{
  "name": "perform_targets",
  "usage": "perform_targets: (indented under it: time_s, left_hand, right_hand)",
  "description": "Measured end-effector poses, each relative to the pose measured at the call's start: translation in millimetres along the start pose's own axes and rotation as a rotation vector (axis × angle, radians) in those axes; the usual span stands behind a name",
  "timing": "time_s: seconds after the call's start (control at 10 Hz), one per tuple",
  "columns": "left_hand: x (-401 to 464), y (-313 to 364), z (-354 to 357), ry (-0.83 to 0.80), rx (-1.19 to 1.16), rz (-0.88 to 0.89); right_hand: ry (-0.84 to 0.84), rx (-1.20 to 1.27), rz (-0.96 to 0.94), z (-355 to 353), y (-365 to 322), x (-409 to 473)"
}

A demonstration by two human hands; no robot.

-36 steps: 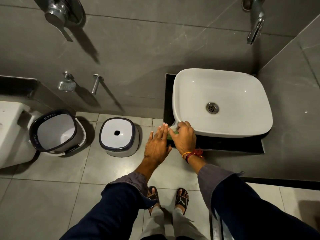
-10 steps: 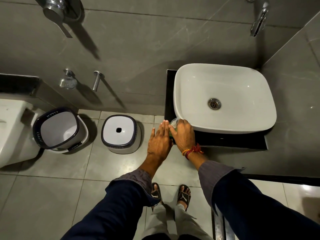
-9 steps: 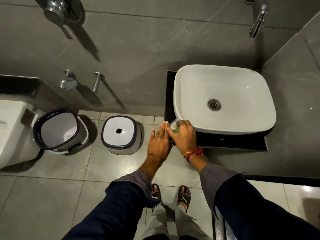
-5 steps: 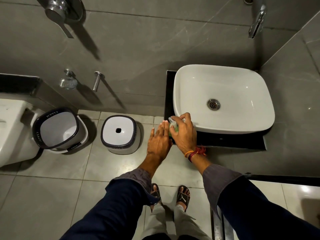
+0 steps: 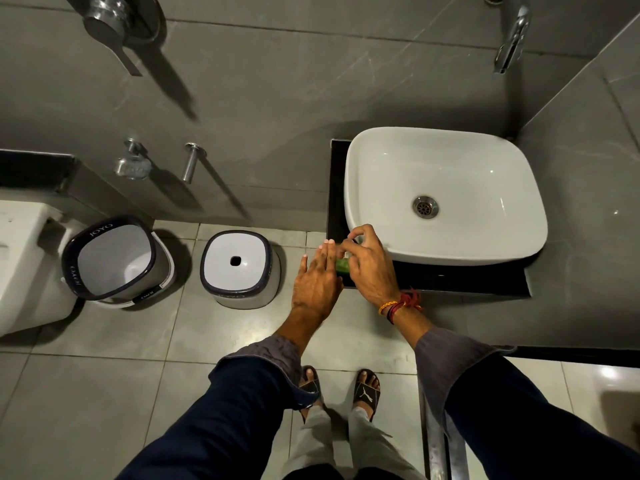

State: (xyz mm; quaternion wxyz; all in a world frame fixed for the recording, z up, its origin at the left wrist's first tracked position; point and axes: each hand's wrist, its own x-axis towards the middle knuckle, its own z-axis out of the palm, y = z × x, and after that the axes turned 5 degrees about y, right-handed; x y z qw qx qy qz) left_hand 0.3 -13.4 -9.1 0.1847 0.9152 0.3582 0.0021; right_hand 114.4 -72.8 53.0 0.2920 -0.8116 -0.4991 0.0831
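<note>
Right hand shifted a little since half a second ago: index finger now arched higher over pump top, other fingers curled round soap bottle. Left hand stays flat, fingers straight, holding nothing, just beside bottle. Bottle stands on black ledge at near-left corner of basin. Judgement: pumping stage. Palm hidden, so soap delivery unclear. Lathering and rinsing under tap left.

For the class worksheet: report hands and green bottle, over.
Left hand open, fingers straight, beside green bottle. Right hand curled over it. Basin rim close behind.
</note>
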Motion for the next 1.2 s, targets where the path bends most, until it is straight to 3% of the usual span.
perform_targets:
  time_s: [0.2,0.3,0.4,1.2]
  left_hand:
    - [-0.2,-1.7,-2.4,-0.011,0.001,0.009]
    - [0.2,-2.3,-4.4,-0.003,0.008,0.02]
    - [0.3,-2.4,-6.5,0.024,0.027,0.037]
    - [25.6,-12.1,-24.4,0.039,-0.007,0.061]
  right_hand:
    - [0.037,0.165,0.059,2.4,7.2,-13.2]
    - [0.147,0.194,0.244,10.8,14.5,-28.0]
    - [-0.011,0.113,0.371,19.8,21.8,-34.6]
    - [0.026,-0.201,0.297,21.9,1.0,-10.2]
